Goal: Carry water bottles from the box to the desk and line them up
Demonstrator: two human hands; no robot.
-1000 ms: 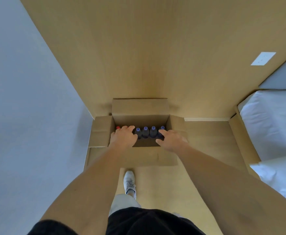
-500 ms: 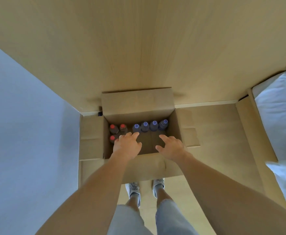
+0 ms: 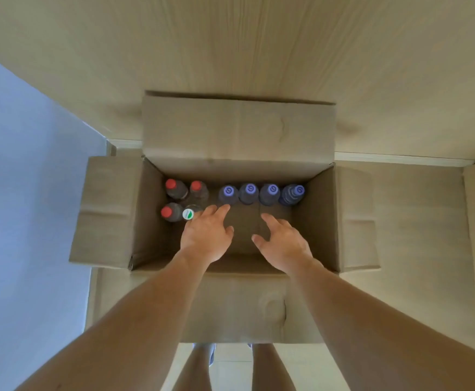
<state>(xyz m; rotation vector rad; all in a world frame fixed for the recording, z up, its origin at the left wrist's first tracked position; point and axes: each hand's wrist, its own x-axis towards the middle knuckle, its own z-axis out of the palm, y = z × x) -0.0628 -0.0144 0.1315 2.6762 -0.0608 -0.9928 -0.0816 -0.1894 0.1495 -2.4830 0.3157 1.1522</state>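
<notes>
Both open hands, left hand (image 3: 206, 235) and right hand (image 3: 283, 242), over box (image 3: 109, 210) floor beside bottles (image 3: 259, 193)

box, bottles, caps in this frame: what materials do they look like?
Box: corrugated cardboard, matte brown, creased flaps and fold lines. Bottles: probably clear plastic, dark see-through bodies; the dim box interior leaves it open. Purple caps, red caps and one white cap: likely moulded plastic, smooth, an embossed or printed mark on top. Left hand and right hand hold nothing.
</notes>
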